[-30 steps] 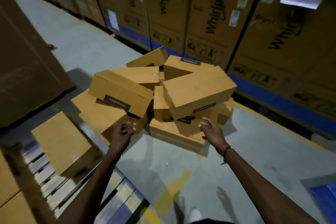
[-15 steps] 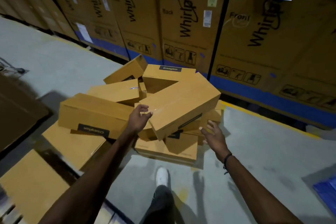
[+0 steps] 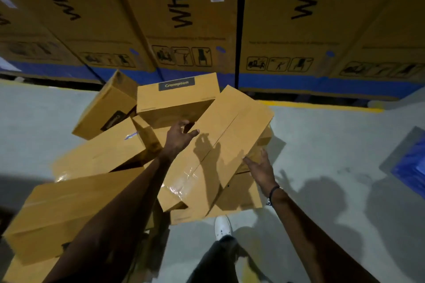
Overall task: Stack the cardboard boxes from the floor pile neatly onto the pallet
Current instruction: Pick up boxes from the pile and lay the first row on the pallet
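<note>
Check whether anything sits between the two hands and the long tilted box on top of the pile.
Nothing visible does. The left hand is at the top box's left edge and the right hand at its right edge, with no other box on top of it.

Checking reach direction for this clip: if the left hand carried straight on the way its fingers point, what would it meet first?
Most likely the left edge of the tilted top box; the left hand already reaches its corner, fingers spread. Behind it sits the Crompton-labelled box, though depth is unclear.

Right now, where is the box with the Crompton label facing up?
In the head view, the Crompton-labelled box sits at the back of the pile, centre, just beyond the left hand and before the tall Whirlpool cartons.
</note>
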The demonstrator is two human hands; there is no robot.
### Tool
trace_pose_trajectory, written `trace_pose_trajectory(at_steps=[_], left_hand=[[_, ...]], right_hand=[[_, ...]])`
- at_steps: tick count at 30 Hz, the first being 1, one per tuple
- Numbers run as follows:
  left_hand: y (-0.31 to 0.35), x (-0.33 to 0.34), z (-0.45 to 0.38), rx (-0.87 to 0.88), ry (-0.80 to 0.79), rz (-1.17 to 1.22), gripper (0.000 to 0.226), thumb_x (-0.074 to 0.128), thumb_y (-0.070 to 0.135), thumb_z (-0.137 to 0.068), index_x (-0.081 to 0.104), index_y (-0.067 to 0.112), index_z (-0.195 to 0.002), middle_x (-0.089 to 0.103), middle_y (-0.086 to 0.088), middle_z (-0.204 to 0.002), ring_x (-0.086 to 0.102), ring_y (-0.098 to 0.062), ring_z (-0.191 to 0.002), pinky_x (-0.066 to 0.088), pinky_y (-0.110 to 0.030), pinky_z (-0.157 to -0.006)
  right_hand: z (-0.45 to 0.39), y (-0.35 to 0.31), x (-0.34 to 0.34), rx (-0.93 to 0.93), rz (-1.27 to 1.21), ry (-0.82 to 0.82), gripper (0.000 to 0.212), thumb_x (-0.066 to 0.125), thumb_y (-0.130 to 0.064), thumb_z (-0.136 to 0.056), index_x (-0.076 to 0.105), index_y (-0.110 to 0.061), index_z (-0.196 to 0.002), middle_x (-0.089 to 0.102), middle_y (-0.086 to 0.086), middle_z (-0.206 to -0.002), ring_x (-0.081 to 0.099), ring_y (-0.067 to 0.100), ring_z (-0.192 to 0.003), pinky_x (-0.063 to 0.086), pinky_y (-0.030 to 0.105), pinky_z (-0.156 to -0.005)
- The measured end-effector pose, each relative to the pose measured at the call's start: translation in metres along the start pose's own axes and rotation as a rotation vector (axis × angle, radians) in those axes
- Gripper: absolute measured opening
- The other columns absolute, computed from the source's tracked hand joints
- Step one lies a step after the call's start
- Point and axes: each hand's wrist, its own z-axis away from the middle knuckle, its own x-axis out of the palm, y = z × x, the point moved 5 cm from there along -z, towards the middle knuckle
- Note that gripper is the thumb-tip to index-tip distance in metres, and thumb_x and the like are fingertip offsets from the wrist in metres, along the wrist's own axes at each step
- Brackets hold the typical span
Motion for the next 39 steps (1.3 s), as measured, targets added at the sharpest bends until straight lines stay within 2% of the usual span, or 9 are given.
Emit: trace_pose_trajectory(at_steps=[4,8,12,15,21,24,28,33,39], left_hand=[[-0.006,0.013,-0.066,-0.016,-0.124,-0.057,0.062,0.077,0.036,-0.092,0.05,0.016,-0.144,0.05,-0.004,-0.149,0.049,-0.027,-0.135,0.045,-0.034,-0.098],[-0.027,0.036,-0.119,-0.022,-0.23,-0.196,0.08,0.077,0.046,-0.089,0.04,0.015,-0.152,0.047,-0.006,-0.156,0.046,-0.032,-0.14,0.043,-0.043,-0.111],[-0.067,0.061,-0.156,-0.122,-0.374,-0.219,0.1,0.08,0.052,-0.084,0.025,0.018,-0.161,0.033,-0.005,-0.164,0.034,-0.031,-0.149,0.036,-0.043,-0.113],[-0.087,0.074,-0.167,-0.114,-0.435,-0.192,0.096,0.081,0.045,-0.085,0.027,0.022,-0.161,0.037,-0.003,-0.16,0.033,-0.03,-0.149,0.035,-0.038,-0.11],[-0.096,0.06,-0.166,-0.118,-0.365,-0.169,0.09,0.082,0.049,-0.082,0.037,0.027,-0.157,0.047,-0.006,-0.154,0.042,-0.033,-0.142,0.04,-0.044,-0.111],[-0.091,0.045,-0.151,-0.11,-0.286,-0.114,0.088,0.082,0.048,-0.083,0.038,0.028,-0.156,0.049,-0.006,-0.153,0.045,-0.031,-0.139,0.043,-0.039,-0.108],[-0.077,0.023,-0.122,-0.088,-0.191,-0.012,0.087,0.081,0.049,-0.084,0.038,0.025,-0.155,0.053,-0.003,-0.149,0.05,-0.027,-0.136,0.045,-0.037,-0.105],[-0.061,0.0,-0.067,-0.094,-0.002,0.116,0.088,0.079,0.054,-0.084,0.037,0.026,-0.155,0.054,-0.001,-0.149,0.052,-0.026,-0.134,0.048,-0.037,-0.103],[-0.043,-0.019,0.036,-0.093,0.269,0.26,0.081,0.076,0.048,-0.089,0.037,0.025,-0.156,0.053,0.001,-0.15,0.051,-0.019,-0.132,0.046,-0.035,-0.1]], right_hand=[[-0.042,0.009,0.021,0.09,-0.059,0.079,0.099,0.073,-0.032,-0.095,0.003,-0.026,-0.165,0.016,0.003,-0.17,0.028,0.026,-0.152,0.033,0.044,-0.12],[-0.077,0.026,0.041,0.178,-0.047,0.154,0.1,0.072,-0.034,-0.095,0.002,-0.022,-0.165,0.02,0.008,-0.169,0.028,0.03,-0.152,0.031,0.039,-0.117],[-0.104,0.046,0.064,0.236,-0.098,0.172,0.101,0.074,-0.03,-0.094,0.002,-0.022,-0.165,0.024,0.008,-0.168,0.031,0.029,-0.15,0.033,0.032,-0.111],[-0.111,0.052,0.074,0.255,-0.103,0.179,0.101,0.072,-0.028,-0.096,-0.002,-0.026,-0.165,0.023,0.006,-0.168,0.033,0.031,-0.149,0.035,0.036,-0.112],[-0.111,0.038,0.074,0.225,-0.068,0.193,0.098,0.071,-0.027,-0.097,0.001,-0.032,-0.164,0.018,0.003,-0.17,0.03,0.028,-0.151,0.033,0.041,-0.119],[-0.11,0.012,0.067,0.144,0.013,0.156,0.096,0.072,-0.028,-0.096,0.005,-0.032,-0.164,0.022,0.0,-0.169,0.029,0.027,-0.152,0.033,0.041,-0.117],[-0.11,-0.038,0.052,0.013,0.12,0.109,0.095,0.074,-0.028,-0.094,0.01,-0.022,-0.165,0.022,0.001,-0.169,0.025,0.023,-0.154,0.029,0.03,-0.114],[-0.098,-0.109,0.042,-0.158,0.257,-0.002,0.079,0.072,-0.029,-0.095,0.026,-0.028,-0.16,0.051,-0.012,-0.142,0.046,0.011,-0.129,0.036,0.026,-0.102],[-0.062,-0.171,0.048,-0.346,0.444,-0.238,0.084,0.072,-0.038,-0.093,0.022,-0.036,-0.161,0.051,-0.006,-0.152,0.05,0.02,-0.134,0.042,0.035,-0.111]])
